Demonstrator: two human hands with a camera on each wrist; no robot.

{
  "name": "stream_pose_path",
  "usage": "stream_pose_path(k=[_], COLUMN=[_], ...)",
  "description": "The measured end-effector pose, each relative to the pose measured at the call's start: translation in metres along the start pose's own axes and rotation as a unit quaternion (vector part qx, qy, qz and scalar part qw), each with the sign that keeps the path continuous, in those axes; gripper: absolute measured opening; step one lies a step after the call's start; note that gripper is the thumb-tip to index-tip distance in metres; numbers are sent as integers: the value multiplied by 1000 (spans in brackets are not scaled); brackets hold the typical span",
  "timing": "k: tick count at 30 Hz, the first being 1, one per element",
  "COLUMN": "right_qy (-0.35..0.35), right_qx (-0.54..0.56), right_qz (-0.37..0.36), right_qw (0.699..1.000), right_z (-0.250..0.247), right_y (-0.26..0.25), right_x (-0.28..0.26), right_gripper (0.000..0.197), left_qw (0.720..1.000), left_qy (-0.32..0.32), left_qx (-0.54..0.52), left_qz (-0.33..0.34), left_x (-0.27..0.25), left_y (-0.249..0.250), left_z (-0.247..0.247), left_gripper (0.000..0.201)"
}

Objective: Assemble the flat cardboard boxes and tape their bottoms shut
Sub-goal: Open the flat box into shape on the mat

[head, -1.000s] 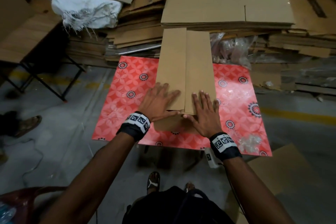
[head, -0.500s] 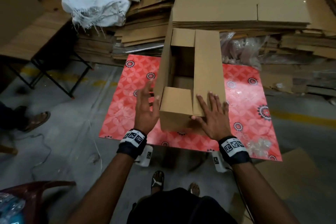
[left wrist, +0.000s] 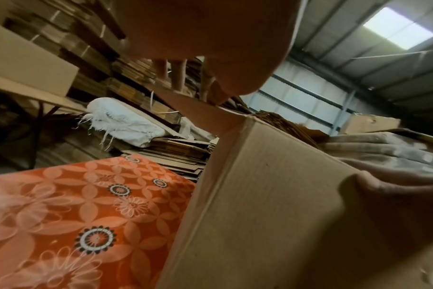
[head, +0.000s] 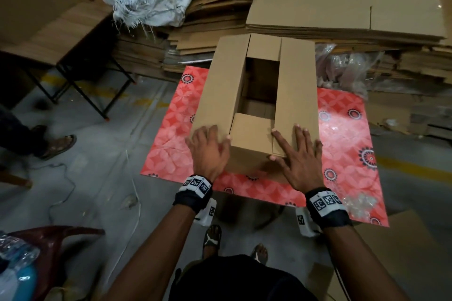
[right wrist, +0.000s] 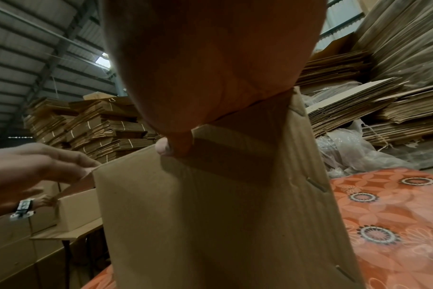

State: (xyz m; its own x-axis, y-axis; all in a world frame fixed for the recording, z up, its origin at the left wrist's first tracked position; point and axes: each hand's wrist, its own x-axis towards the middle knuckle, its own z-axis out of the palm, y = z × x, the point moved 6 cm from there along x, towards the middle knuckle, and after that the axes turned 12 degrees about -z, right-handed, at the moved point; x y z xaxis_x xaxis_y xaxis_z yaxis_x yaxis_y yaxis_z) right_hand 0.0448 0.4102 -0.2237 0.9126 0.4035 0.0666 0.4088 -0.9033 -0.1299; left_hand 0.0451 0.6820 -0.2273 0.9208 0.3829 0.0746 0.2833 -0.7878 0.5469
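On the red patterned table the cardboard box is being squared up – its two long flaps are being pressed down by the flat, open-fingered left hand and right hand – while a gap is remaining untaped.

I'm looking down from the head camera; both wrist cameras are peering up, close beneath each grip, sharing the box and table.
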Motion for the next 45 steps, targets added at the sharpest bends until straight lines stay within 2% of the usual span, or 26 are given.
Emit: stream_pose_path(k=[2,4,6,9,12,14,16,19,21,23,26,27,30,32,34,36,39,42,44,45], right_qy=[1,0,-5,-36,-32,-14,48,218,296,331,277,253,198,185,195,219,242,258,252,228], right_qx=[0,5,3,12,56,88,100,126,110,48,-60,-74,-47,29,157,229,250,245,214,191], right_qz=[2,7,9,-4,-6,10,4,6,52,114,229,245,247,248,249,252,258,259,235,211], right_qw=[1000,1000,1000,999,998,996,994,968,947,935,931,933,947,951,936,914,902,898,914,931], right_z=[-1,-2,-4,-2,-8,-22,-46,-91,-112,-120,-102,-90,-52,-30,-11,-3,-3,-4,-11,-16], right_y=[0,-1,-6,-16,-17,-14,-14,1,21,41,62,67,73,73,69,66,61,56,55,56], right_x=[1,1,3,8,10,10,9,-2,-19,-40,-64,-69,-78,-80,-81,-82,-80,-81,-80,-76], right_gripper=[66,65,59,55,52,51,47,43,50,51,38,33,39,48,47,43,40,28,28,38], left_qw=[997,993,992,982,970,965,958,954,956,958,956,955,964,971,970,963,954,946,937,932], left_qy=[-74,-113,-115,-90,-103,-135,-147,-153,-150,-145,-127,-124,-146,-144,-117,-107,-102,-105,-110,-112], left_qx=[-5,-17,44,141,126,111,138,151,142,141,155,153,115,105,128,154,172,164,154,151], left_qz=[12,23,39,89,178,195,204,210,207,204,214,220,191,160,171,196,225,259,293,311], left_x=[0,3,10,17,10,3,-2,1,5,8,5,1,-8,-8,-8,-9,-7,-1,1,2], left_y=[2,2,6,26,58,68,70,63,58,57,71,78,94,96,94,93,92,87,83,81], left_z=[17,22,16,0,-1,10,23,33,33,31,28,28,33,38,43,48,50,47,45,44], left_gripper=[66,72,75,64,59,61,69,73,75,75,68,68,77,71,64,68,70,67,64,63])
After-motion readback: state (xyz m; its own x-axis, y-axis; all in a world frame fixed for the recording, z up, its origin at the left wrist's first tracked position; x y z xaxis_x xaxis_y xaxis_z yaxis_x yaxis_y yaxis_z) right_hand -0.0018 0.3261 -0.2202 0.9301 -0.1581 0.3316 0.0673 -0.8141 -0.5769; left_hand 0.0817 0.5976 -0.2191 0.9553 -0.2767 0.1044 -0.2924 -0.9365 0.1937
